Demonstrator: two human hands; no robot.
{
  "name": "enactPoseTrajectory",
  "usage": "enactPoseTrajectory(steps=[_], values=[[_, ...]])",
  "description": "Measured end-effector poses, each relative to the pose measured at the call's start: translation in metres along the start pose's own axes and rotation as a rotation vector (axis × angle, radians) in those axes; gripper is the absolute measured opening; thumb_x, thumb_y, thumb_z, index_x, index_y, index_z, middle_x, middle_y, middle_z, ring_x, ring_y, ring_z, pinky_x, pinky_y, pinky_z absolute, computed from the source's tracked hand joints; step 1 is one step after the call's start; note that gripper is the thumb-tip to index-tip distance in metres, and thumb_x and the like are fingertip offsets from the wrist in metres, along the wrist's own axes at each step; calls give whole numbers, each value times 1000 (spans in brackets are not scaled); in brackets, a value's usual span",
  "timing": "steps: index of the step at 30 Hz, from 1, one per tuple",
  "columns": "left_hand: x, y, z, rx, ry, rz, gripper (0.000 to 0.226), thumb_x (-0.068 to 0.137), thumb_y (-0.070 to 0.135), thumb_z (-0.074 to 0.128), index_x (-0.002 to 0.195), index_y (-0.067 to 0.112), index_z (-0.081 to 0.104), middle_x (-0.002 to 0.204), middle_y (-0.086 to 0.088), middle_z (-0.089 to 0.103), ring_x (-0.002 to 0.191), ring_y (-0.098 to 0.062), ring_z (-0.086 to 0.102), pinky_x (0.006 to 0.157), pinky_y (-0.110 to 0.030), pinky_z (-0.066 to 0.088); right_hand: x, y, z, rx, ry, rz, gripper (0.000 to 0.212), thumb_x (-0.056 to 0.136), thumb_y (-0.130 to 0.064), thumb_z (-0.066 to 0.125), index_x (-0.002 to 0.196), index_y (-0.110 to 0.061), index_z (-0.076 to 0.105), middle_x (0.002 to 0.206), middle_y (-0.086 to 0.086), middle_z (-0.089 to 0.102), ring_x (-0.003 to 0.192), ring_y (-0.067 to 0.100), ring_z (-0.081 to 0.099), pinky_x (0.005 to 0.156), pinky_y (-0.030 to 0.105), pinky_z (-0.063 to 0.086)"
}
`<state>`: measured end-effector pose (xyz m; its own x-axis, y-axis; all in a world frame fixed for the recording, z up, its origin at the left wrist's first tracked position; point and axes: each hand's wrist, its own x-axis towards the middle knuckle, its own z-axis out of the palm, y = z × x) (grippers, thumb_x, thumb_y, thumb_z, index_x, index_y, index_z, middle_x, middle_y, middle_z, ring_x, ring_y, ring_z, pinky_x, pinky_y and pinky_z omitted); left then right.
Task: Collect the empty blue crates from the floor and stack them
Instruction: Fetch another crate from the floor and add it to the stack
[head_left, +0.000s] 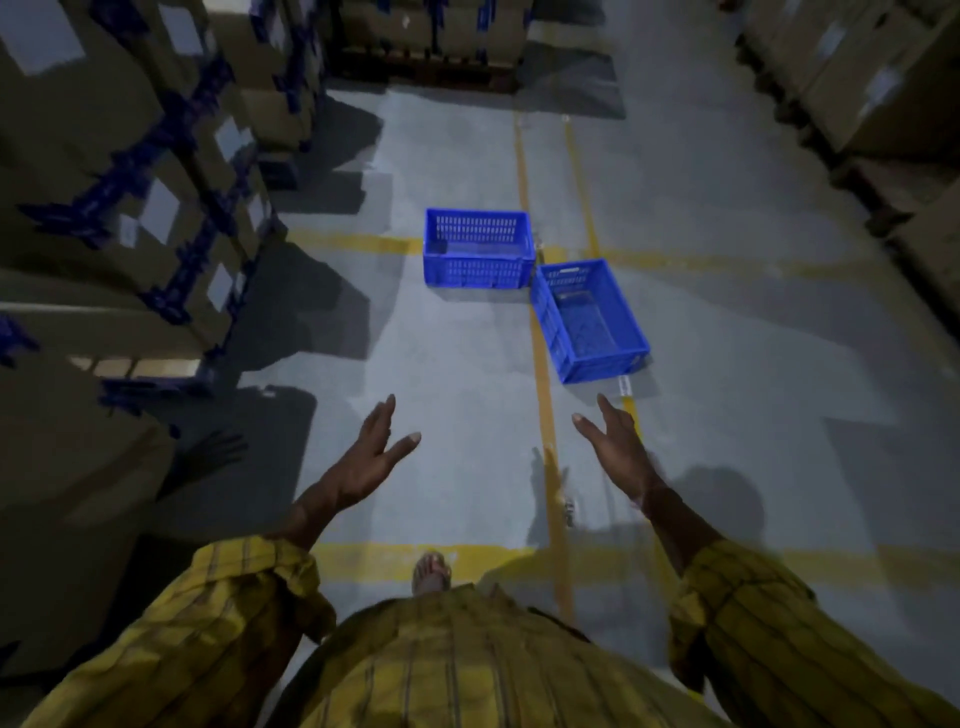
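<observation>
Two rectangular blue plastic crates with slotted walls stand upright and empty on the grey concrete floor (467, 364): the far crate (478, 248) straddles a yellow painted floor line (545, 415), and the near crate (592, 319) sits at its right corner, seemingly touching. The left hand (371, 457) and right hand (615, 447) extend forward, fingers straight and spread, holding nothing, well short of both crates.

2 blue crates (478, 248) (592, 319) upright on floor (457, 364), corners nearly touching; both hands (370, 456) (615, 451) outstretched, fingers straight, holding nothing.
</observation>
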<state>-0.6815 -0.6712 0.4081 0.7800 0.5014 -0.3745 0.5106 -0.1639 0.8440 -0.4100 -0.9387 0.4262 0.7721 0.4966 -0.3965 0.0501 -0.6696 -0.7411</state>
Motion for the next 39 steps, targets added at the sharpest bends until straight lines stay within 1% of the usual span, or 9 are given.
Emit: enactPoseTrajectory(steps=[3, 11, 14, 18, 21, 24, 29, 31, 39], values=[[65, 23, -31, 73, -41, -10, 100, 80, 81, 50, 158, 37, 3, 165, 17, -1, 152, -17, 16, 123, -49, 21, 58, -35, 1, 35, 25, 16, 77, 93, -59, 55, 157, -28, 24, 160, 3, 23, 148, 23, 26, 119, 39, 24], [238, 61, -82, 71, -34, -35, 95, 82, 76, 54, 156, 42, 5, 166, 15, -1, 149, -19, 26, 120, -48, 29, 231, -88, -2, 78, 17, 11, 75, 95, -51, 58, 157, -26, 23, 162, 6, 18, 150, 22, 20, 118, 34, 21], [315, 83, -98, 53, -10, -42, 95, 84, 72, 56, 157, 38, 5, 166, 14, -2, 147, -21, 29, 117, -49, 33, 320, -107, -13, 55, 14, -11, 79, 92, -58, 56, 156, -25, 26, 162, 7, 22, 151, 24, 19, 121, 39, 20], [402, 122, -114, 45, -1, -80, 97, 83, 71, 57, 157, 37, 5, 166, 13, -1, 148, -23, 28, 117, -50, 34, 426, -139, -39, 41, 22, -3, 92, 77, -78, 50, 152, -27, 35, 153, 9, 41, 142, 27, 37, 117, 42, 29], [466, 155, -129, 143, 14, -51, 102, 78, 82, 52, 157, 38, 5, 166, 13, 1, 151, -20, 21, 120, -50, 27, 492, -176, -63, 13, 7, 3, 106, 69, -89, 47, 155, -29, 30, 160, 7, 31, 148, 25, 28, 120, 44, 24], [525, 182, -144, 151, 40, -64, 98, 81, 80, 50, 157, 38, 4, 167, 11, 0, 149, -21, 25, 120, -50, 28, 555, -212, -83, -1, -32, -5, 91, 85, -72, 54, 157, -27, 24, 165, 7, 18, 152, 24, 15, 123, 45, 17], [597, 206, -162, 88, 41, -99, 91, 89, 66, 54, 158, 36, 4, 167, 7, -4, 146, -24, 31, 117, -44, 31, 638, -254, -95, 7, -46, 13, 99, 76, -79, 54, 157, -32, 24, 166, 4, 15, 153, 24, 15, 122, 46, 19], [634, 205, -174, 83, 33, -119, 91, 88, 65, 55, 158, 34, 5, 167, 6, -2, 146, -24, 32, 117, -45, 32, 672, -268, -94, 8, -74, 4, 91, 84, -72, 56, 157, -30, 23, 165, 1, 15, 152, 23, 14, 121, 43, 19], [819, 187, -249, 92, -9, -146, 96, 84, 75, 52, 158, 36, 4, 167, 8, -1, 149, -22, 26, 119, -49, 29, 830, -322, -64, -65, -79, 78, 85, 89, -65, 56, 158, -29, 23, 161, 2, 20, 149, 25, 25, 118, 42, 27]])
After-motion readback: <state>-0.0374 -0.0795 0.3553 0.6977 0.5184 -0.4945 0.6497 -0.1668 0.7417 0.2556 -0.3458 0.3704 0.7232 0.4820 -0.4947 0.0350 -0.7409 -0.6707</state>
